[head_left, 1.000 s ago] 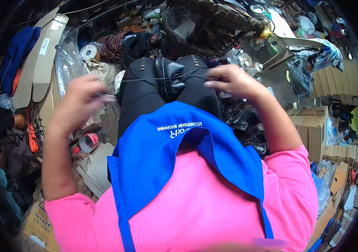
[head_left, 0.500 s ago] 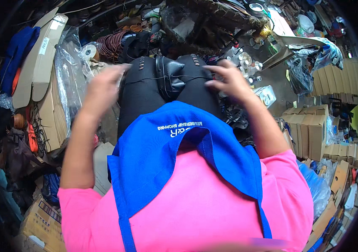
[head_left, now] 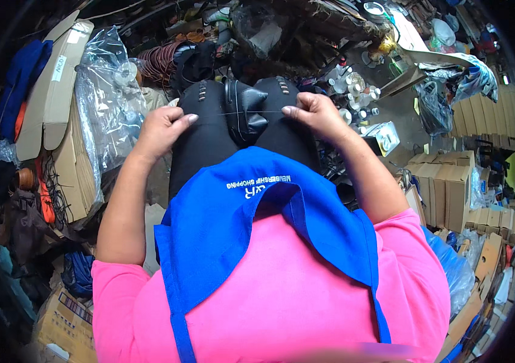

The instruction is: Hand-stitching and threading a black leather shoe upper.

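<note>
Thread (head_left: pixel 274 111) stretches taut across the black leather piece (head_left: pixel 249 99) lodged between the thighs (head_left: pixel 202 144). Left hand (head_left: pixel 163 129) and right hand (head_left: pixel 321 115) each pinch one side of the thread between thumb and fingers. It seems already passed through the leather; whether any seam remains open cannot be told.

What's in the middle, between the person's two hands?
In the head view, a thin thread stretches between the left hand and right hand, crossing a shiny black leather-like piece that sits between the black-trousered knees.
</note>
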`<state>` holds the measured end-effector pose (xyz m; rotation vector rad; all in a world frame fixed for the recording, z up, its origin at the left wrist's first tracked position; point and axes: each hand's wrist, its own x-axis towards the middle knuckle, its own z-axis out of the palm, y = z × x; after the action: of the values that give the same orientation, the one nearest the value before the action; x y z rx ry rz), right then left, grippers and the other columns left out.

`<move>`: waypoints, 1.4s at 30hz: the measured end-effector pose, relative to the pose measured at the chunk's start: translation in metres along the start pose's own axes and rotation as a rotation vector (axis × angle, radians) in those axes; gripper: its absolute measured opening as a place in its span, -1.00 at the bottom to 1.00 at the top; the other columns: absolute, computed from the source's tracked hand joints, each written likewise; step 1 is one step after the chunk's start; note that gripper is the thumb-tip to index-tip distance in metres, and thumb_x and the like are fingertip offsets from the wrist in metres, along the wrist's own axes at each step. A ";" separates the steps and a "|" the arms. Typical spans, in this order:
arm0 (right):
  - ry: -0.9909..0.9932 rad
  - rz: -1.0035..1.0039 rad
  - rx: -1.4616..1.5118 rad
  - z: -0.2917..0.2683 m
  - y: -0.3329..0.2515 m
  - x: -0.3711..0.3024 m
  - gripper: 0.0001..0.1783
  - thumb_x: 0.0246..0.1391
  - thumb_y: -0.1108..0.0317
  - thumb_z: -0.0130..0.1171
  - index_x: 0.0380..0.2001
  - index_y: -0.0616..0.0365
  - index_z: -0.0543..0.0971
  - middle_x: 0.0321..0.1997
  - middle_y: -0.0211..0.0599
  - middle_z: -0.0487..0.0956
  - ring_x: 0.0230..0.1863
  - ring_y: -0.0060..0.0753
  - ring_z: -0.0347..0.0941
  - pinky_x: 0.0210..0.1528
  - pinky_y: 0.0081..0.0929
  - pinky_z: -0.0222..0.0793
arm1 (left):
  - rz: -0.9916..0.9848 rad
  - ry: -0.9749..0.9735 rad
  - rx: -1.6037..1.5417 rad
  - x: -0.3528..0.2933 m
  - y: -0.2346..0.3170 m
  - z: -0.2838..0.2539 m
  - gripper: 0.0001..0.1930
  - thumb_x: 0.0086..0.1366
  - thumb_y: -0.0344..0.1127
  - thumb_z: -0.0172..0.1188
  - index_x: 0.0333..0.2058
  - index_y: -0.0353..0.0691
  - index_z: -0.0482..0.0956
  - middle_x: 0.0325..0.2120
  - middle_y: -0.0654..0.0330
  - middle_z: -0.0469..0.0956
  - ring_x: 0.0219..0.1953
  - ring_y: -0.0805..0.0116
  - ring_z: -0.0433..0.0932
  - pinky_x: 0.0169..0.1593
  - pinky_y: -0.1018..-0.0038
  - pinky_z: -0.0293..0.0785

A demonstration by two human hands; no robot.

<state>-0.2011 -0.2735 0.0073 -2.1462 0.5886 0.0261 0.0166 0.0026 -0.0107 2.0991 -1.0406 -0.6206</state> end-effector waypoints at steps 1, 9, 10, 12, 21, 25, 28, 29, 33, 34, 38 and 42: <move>0.007 -0.014 0.072 0.001 0.010 0.003 -0.49 0.01 0.10 0.31 -0.70 0.21 0.31 -0.73 -0.49 0.24 -0.60 -0.68 0.10 -0.59 -0.45 0.10 | 0.015 0.002 -0.033 0.000 -0.002 0.000 -0.57 0.18 -0.17 0.25 -0.67 -0.36 0.33 -0.69 0.16 0.30 -0.57 0.44 0.26 -0.39 0.44 0.33; 0.102 0.018 -0.040 -0.041 0.021 0.014 -0.64 0.11 0.16 0.21 -0.10 0.13 0.59 -0.31 -0.37 0.55 -0.23 -0.54 0.46 -0.11 -0.51 0.39 | 0.020 0.142 -0.586 0.022 -0.022 -0.012 -0.69 0.23 -0.25 0.19 -0.06 -0.20 0.55 -0.26 0.12 0.57 -0.13 0.44 0.50 0.04 0.49 0.36; 0.007 -0.045 -0.179 -0.044 0.016 0.026 -0.54 0.10 0.17 0.21 0.07 0.05 0.51 -0.11 -0.21 0.54 -0.05 -0.43 0.46 0.03 -0.45 0.37 | 0.116 0.086 -0.355 0.029 -0.007 -0.012 -0.60 0.19 -0.31 0.21 0.03 -0.20 0.49 -0.12 0.11 0.52 -0.02 0.39 0.46 0.11 0.46 0.31; -0.144 -0.118 -0.065 -0.034 -0.004 0.045 -0.54 0.08 0.19 0.22 0.06 0.05 0.52 -0.12 -0.17 0.56 -0.04 -0.39 0.48 0.02 -0.43 0.37 | 0.277 -0.055 -0.033 0.047 0.026 -0.006 -0.44 0.11 -0.37 0.24 0.14 -0.15 0.40 0.06 0.10 0.42 0.11 0.26 0.39 0.21 0.41 0.25; -0.429 -0.215 -0.452 -0.011 -0.054 0.076 -0.51 -0.13 0.25 0.34 -0.05 0.08 0.57 -0.24 -0.13 0.62 -0.18 -0.21 0.55 -0.10 -0.35 0.40 | 0.367 -0.387 0.220 0.099 0.059 0.020 -0.37 -0.16 -0.40 0.41 0.00 -0.15 0.49 -0.02 0.06 0.49 0.07 0.07 0.43 0.13 0.32 0.36; -0.249 -0.194 -0.338 -0.002 -0.036 0.072 -0.51 -0.25 0.36 0.41 -0.13 0.15 0.57 -0.41 -0.15 0.57 -0.32 -0.25 0.53 -0.21 -0.36 0.41 | 0.465 -0.205 0.115 0.100 0.069 0.039 -0.48 -0.30 -0.41 0.46 -0.24 -0.26 0.52 -0.32 0.09 0.52 -0.15 0.15 0.51 -0.05 0.34 0.42; -0.068 -0.381 -0.373 0.004 -0.028 0.052 -0.55 -0.15 0.46 0.29 -0.08 0.09 0.56 -0.33 -0.17 0.47 -0.24 -0.25 0.45 -0.18 -0.40 0.37 | 0.400 -0.183 0.000 0.103 0.060 0.041 -0.53 -0.32 -0.46 0.45 -0.30 -0.25 0.55 -0.32 0.15 0.51 -0.18 0.28 0.51 -0.07 0.44 0.42; 0.061 -0.500 -0.343 0.004 -0.024 0.047 -0.56 -0.12 0.49 0.23 -0.06 0.07 0.56 -0.29 -0.16 0.44 -0.21 -0.25 0.42 -0.17 -0.41 0.35 | 0.397 -0.178 -0.003 0.105 0.054 0.043 -0.53 -0.32 -0.46 0.45 -0.30 -0.25 0.55 -0.32 0.15 0.51 -0.18 0.28 0.51 -0.07 0.44 0.42; 0.051 -0.320 -0.245 -0.011 -0.028 0.018 -0.60 -0.05 0.49 0.20 -0.07 0.02 0.60 -0.28 -0.09 0.45 -0.22 -0.07 0.44 -0.15 -0.31 0.37 | 0.374 -0.110 -0.124 0.102 0.043 0.044 -0.55 -0.32 -0.42 0.47 -0.34 -0.26 0.55 -0.38 0.17 0.48 -0.25 0.27 0.48 -0.12 0.43 0.41; 0.092 -0.316 -0.238 -0.006 -0.031 0.007 -0.64 -0.06 0.49 0.20 -0.12 0.01 0.62 -0.33 -0.13 0.45 -0.26 -0.09 0.45 -0.17 -0.35 0.38 | 0.336 -0.114 -0.086 0.101 0.044 0.044 -0.56 -0.33 -0.40 0.47 -0.36 -0.26 0.55 -0.40 0.17 0.46 -0.27 0.26 0.47 -0.14 0.43 0.40; 0.110 -0.454 -0.370 0.008 -0.023 -0.012 -0.88 -0.09 0.28 0.27 -0.40 -0.08 0.66 -0.44 -0.43 0.56 -0.27 -0.36 0.48 0.08 -0.22 0.11 | 0.324 -0.100 0.028 0.104 0.045 0.046 -0.59 -0.30 -0.37 0.49 -0.38 -0.22 0.55 -0.42 0.17 0.47 -0.28 0.20 0.51 -0.16 0.37 0.43; 0.099 -0.347 -0.448 0.017 -0.027 -0.005 -0.90 -0.08 0.24 0.26 -0.45 -0.07 0.67 -0.44 -0.40 0.56 -0.27 -0.34 0.47 0.06 -0.26 0.09 | 0.277 -0.125 -0.084 0.103 0.046 0.044 -0.55 -0.32 -0.41 0.47 -0.33 -0.26 0.56 -0.38 0.21 0.48 -0.26 0.33 0.48 -0.13 0.45 0.41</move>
<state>-0.1915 -0.2448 0.0182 -2.6732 0.2726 -0.1526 0.0223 -0.1183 -0.0149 1.8203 -1.3238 -0.6495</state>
